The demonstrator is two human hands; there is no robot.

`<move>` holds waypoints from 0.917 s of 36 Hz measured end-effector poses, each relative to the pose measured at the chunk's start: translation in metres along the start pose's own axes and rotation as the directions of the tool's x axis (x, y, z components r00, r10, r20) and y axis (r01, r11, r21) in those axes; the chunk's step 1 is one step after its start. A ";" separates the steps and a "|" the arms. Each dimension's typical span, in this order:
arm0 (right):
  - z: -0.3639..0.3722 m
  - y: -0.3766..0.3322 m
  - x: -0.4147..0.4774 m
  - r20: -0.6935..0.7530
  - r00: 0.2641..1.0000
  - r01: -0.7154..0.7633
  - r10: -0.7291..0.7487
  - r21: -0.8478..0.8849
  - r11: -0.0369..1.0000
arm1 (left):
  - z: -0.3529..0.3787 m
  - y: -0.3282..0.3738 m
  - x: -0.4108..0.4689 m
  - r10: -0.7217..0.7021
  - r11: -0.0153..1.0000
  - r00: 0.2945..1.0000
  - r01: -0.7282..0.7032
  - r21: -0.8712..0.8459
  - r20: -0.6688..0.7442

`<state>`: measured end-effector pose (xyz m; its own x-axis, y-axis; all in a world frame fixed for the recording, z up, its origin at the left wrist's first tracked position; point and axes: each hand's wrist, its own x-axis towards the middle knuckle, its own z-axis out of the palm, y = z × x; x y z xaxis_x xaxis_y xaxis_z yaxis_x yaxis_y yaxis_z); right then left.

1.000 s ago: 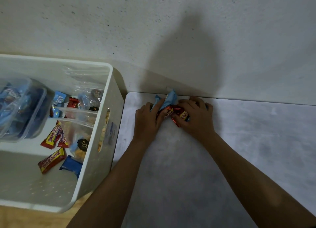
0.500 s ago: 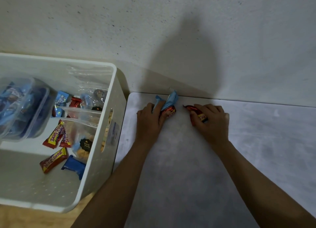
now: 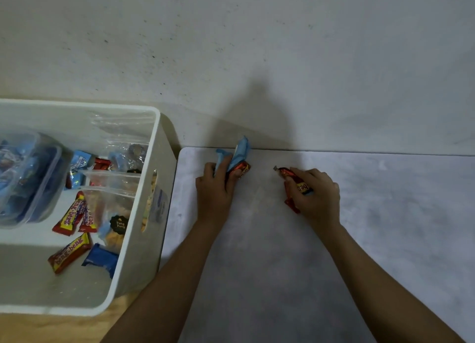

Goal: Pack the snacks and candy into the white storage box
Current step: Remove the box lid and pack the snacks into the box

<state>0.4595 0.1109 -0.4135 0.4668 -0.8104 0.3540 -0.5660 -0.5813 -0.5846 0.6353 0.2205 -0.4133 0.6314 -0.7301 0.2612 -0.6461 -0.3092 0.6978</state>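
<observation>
We find the snacks in two places. On the table (image 3: 270,265), the left hand (image 3: 216,191) grips blue packets (image 3: 241,148) and a red bar (image 3: 243,168), fingers curled round them; the packets stand up out of the grip toward the wall (image 3: 257,46); the right hand (image 3: 318,196) grips a second red bar (image 3: 295,184), whose crimped end pokes out past the fingers; whether this grip holds more than one bar, we cannot tell. Both hands sit near the table's far edge, apart from each other. The white storage box (image 3: 158,126) stands just beside the table's left edge, on a wooden surface (image 3: 25,327); inside it we see loose red bars (image 3: 69,255) and a dark blue packet (image 3: 101,259) on the bottom; clear bags (image 3: 117,227) of snacks lean at the right wall; a clear tub (image 3: 28,178) of blue items sits at the left.
</observation>
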 end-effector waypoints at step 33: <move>0.017 -0.336 -0.011 -0.202 0.949 0.285 -0.241 0.226 0.932 | -0.332 -0.032 -0.010 0.082 0.984 0.996 -0.076 0.162 -0.029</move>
<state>0.6564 0.3163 -0.2333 0.4422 -0.6439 0.6244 -0.2410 -0.7558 -0.6088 0.7925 0.4401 -0.2169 0.5885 -0.7348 0.3372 -0.7535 -0.3473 0.5583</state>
